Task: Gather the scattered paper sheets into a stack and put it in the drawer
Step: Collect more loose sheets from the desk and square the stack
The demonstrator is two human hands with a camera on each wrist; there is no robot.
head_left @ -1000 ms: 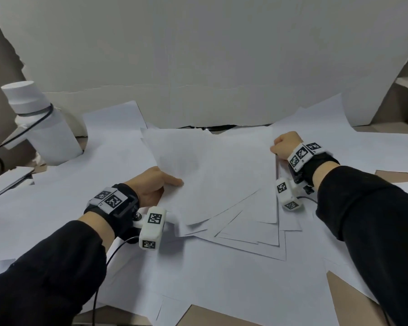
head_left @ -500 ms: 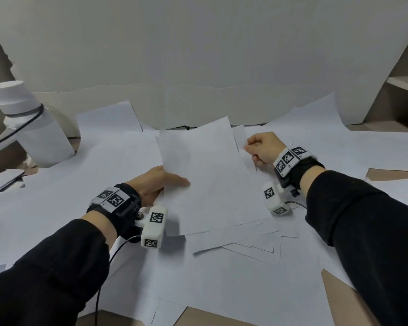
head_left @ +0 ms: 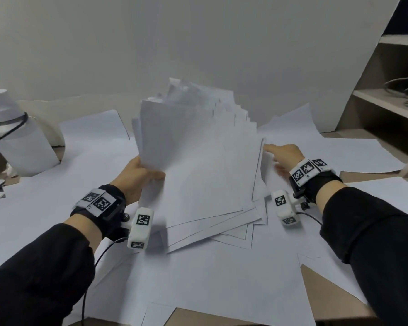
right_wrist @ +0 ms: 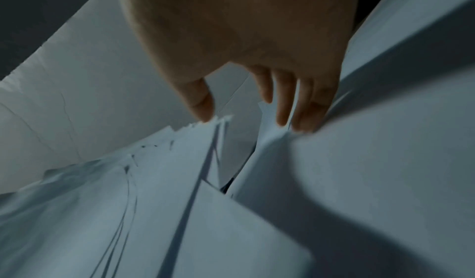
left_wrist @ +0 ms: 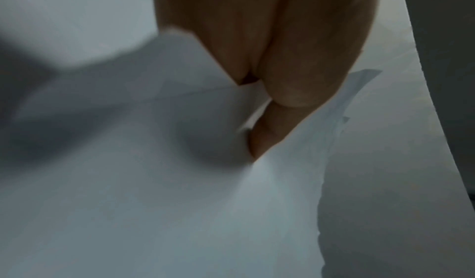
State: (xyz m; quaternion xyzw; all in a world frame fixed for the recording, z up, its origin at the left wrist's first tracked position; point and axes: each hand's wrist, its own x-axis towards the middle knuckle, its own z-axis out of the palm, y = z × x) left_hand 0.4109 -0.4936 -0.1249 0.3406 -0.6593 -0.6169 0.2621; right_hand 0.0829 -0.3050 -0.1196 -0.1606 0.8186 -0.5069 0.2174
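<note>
Head view: left hand (head_left: pixel 137 177) grips the left edge of the stack (head_left: pixel 198 165), thumb on top, fingers under. The stack is fanned and untidy, its far end lifted, its near edges resting on loose sheets (head_left: pixel 222 274) spread over the desk (head_left: pixel 327 285). Right hand (head_left: pixel 284 152) sits just right of the stack, fingers extended toward its right edge, holding nothing that shows here. More sheets lie under and beyond the right hand. A white lamp (head_left: pixel 12 132) with a black cable stands well left of the left hand. A shelf (head_left: pixel 386 107) with cables stands far right, beyond the right hand. No drawer shows. Both wrists carry marker bands and white camera blocks.

Left wrist view: blurred. Left hand (left_wrist: pixel 270 63) pinches paper, the thumb (left_wrist: pixel 267 138) pressed on the sheet edge, the stack (left_wrist: pixel 180 191) filling the space below it.

Right wrist view: right hand (right_wrist: pixel 244 59) is spread and relaxed, fingers (right_wrist: pixel 306 109) straight, tips touching the top edges of the sheets. The thumb tip meets the ragged upper edge of the stack (right_wrist: pixel 154 180) on its left; the other fingertips touch a sheet (right_wrist: pixel 372 170) on its right. Nothing is gripped.
</note>
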